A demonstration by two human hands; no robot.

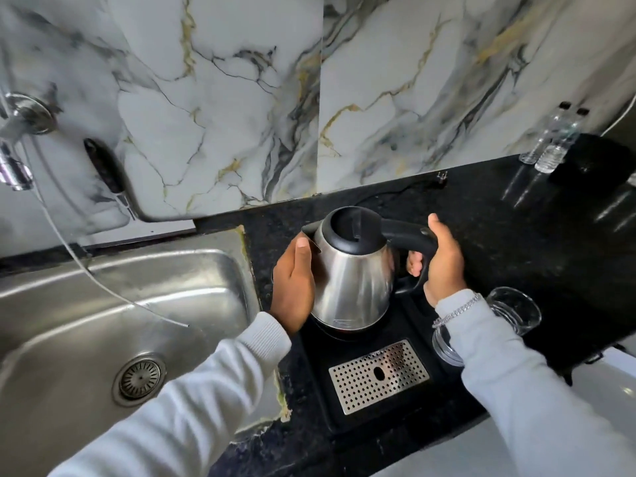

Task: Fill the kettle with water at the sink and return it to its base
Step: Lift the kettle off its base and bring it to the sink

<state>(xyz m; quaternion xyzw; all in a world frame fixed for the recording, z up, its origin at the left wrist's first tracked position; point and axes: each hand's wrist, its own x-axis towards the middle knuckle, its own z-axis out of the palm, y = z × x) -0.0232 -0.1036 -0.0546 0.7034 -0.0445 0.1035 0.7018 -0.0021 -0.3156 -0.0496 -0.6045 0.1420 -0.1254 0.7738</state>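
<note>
A steel kettle (351,273) with a black lid and handle stands on its round base on the black tray (406,321), lid down. My right hand (442,259) is wrapped around the black handle. My left hand (294,284) lies flat against the kettle's left side, thumb near the spout. The steel sink (86,304) is to the left, its drain (139,378) near the front. The tap (15,166) juts from the wall at the far left edge.
The tray carries a perforated drip grate (378,375). Two drinking glasses (512,309) stand right of the tray, partly behind my right sleeve. Two water bottles (554,142) and a black box (592,163) sit at the back right. A power plug (545,177) lies behind the kettle.
</note>
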